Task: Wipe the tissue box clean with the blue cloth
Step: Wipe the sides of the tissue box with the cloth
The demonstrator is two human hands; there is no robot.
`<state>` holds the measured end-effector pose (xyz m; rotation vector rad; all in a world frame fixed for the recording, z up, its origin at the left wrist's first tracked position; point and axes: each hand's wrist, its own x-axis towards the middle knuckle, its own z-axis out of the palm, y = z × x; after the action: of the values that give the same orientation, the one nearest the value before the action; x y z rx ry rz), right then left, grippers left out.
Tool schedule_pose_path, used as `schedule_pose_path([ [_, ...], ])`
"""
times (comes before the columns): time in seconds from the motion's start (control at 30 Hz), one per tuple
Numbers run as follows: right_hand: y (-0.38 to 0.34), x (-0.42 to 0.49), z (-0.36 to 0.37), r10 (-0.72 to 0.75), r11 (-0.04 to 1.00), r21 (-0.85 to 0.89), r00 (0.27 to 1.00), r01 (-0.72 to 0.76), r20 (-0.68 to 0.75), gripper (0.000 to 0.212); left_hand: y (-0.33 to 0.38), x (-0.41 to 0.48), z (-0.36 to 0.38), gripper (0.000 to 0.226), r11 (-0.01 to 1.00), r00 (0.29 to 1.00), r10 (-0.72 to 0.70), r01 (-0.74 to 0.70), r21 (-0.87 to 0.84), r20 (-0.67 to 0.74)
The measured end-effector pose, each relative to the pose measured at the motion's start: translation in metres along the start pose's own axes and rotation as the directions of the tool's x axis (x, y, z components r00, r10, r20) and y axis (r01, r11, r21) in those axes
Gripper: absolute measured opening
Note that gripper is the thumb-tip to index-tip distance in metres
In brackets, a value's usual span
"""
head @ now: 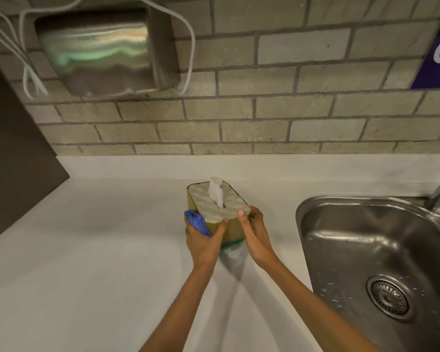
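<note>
Tissue box [220, 208]: on the white counter [99, 250], left of the sink, one tissue [216, 190] sticking up from its top.
Blue cloth [197, 221]: bunched against the box's left side, under the left hand's fingers.
Left hand [203, 240]: closed around the cloth, thumb on the box's near top edge.
Right hand [255, 231]: gripping the box's right near corner, thumb on top.
Sink [366, 250]: steel, wet, just right of the hands.
Wall [264, 110]: grey brick tiles behind.

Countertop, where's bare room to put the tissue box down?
The counter is bare left of the tissue box, up to the dark panel, and behind it along the tiled wall. It is tighter rightward, where the sink takes the space.
</note>
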<state>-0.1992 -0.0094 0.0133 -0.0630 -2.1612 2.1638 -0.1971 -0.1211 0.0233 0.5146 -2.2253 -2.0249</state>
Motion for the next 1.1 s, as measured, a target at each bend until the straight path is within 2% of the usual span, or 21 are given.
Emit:
schedule_pose_path([
  [0.1, -0.001, -0.009, 0.003, -0.012, 1.000, -0.002, 1.000, 0.012, 0.006, 0.065, -0.009, 0.003, -0.007, 0.068, 0.997, 0.999, -0.051, 0.052, -0.050, 0.014],
  [0.33, 0.009, -0.034, 0.018, -0.046, 0.997, -0.064, 0.998, 0.048, 0.030, 0.082, -0.015, 0.011, -0.012, 0.061, 0.980, 0.981, -0.162, 0.148, -0.131, -0.103],
  [0.43, 0.014, -0.047, 0.027, -0.022, 0.995, -0.100, 0.999, 0.026, 0.038, 0.073, -0.016, 0.009, -0.009, 0.071, 0.966, 0.958, -0.210, 0.172, -0.191, -0.196],
  [0.53, 0.019, -0.059, 0.036, -0.018, 0.997, -0.075, 0.998, 0.022, 0.054, 0.062, -0.017, 0.006, -0.006, 0.093, 0.942, 0.943, -0.275, 0.226, -0.248, -0.186],
  [0.63, 0.020, -0.071, 0.043, -0.022, 0.997, -0.067, 0.996, 0.028, 0.084, 0.064, -0.018, 0.007, -0.009, 0.094, 0.938, 0.944, -0.289, 0.246, -0.246, -0.160],
  [0.7, 0.018, -0.072, 0.041, -0.029, 0.995, -0.098, 0.999, 0.033, 0.038, 0.066, -0.018, 0.013, -0.015, 0.085, 0.942, 0.957, -0.267, 0.235, -0.241, -0.110],
  [0.73, 0.017, -0.069, 0.037, -0.035, 0.992, -0.119, 0.999, 0.034, -0.014, 0.057, -0.018, 0.017, -0.018, 0.081, 0.944, 0.962, -0.259, 0.234, -0.231, -0.088],
  [0.8, 0.014, -0.058, 0.023, -0.086, 0.985, -0.162, 0.984, 0.060, -0.159, 0.024, -0.017, 0.025, -0.025, 0.077, 0.955, 0.970, -0.237, 0.221, -0.200, -0.059],
  [0.87, 0.009, -0.040, 0.004, -0.137, 0.978, -0.194, 0.943, 0.079, -0.305, 0.010, -0.015, 0.033, -0.033, 0.074, 0.967, 0.979, -0.202, 0.194, -0.168, -0.032],
  [0.97, 0.006, -0.012, -0.026, -0.103, 0.986, -0.159, 0.909, 0.041, -0.405, 0.023, -0.012, 0.045, -0.045, 0.068, 0.980, 0.985, -0.172, 0.174, -0.097, 0.028],
  [1.03, 0.007, 0.005, -0.039, -0.036, 0.991, -0.131, 0.927, -0.014, -0.375, 0.032, -0.010, 0.054, -0.052, 0.066, 0.986, 0.986, -0.150, 0.154, -0.065, 0.069],
  [1.1, 0.010, 0.014, -0.045, 0.029, 0.990, -0.124, 0.961, -0.065, -0.276, 0.042, -0.008, 0.059, -0.053, 0.064, 0.994, 0.990, -0.108, 0.111, -0.023, 0.086],
])
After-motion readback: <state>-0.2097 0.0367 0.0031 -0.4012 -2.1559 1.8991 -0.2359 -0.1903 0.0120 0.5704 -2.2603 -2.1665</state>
